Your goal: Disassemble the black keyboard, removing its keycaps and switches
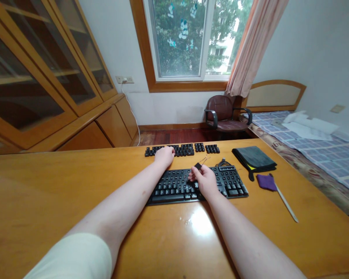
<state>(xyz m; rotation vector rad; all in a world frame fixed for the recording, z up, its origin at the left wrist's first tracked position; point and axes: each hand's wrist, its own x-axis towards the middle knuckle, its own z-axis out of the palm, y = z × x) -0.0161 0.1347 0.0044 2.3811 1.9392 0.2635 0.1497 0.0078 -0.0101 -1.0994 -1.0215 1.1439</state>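
1 black keyboard [177,186], keycaps [185,150] beyond.

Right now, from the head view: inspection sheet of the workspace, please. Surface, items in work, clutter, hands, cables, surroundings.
Surface: wooden desk; small shiny spots near the glare, nature unclear.
Items in work: black keyboard, many positions apparently without caps; loose keycaps in rows beyond it.
Clutter: folded dark cloth, purple cloth and pale stick, right side.
Hands: left hand at the keycaps, grip unclear; right hand holds small black wire-ended tool over the keyboard.
Cables: bundled dark cable behind keyboard; white cord hanging from wall outlet.
Surroundings: cabinet left; window, armchair ahead; bed right.
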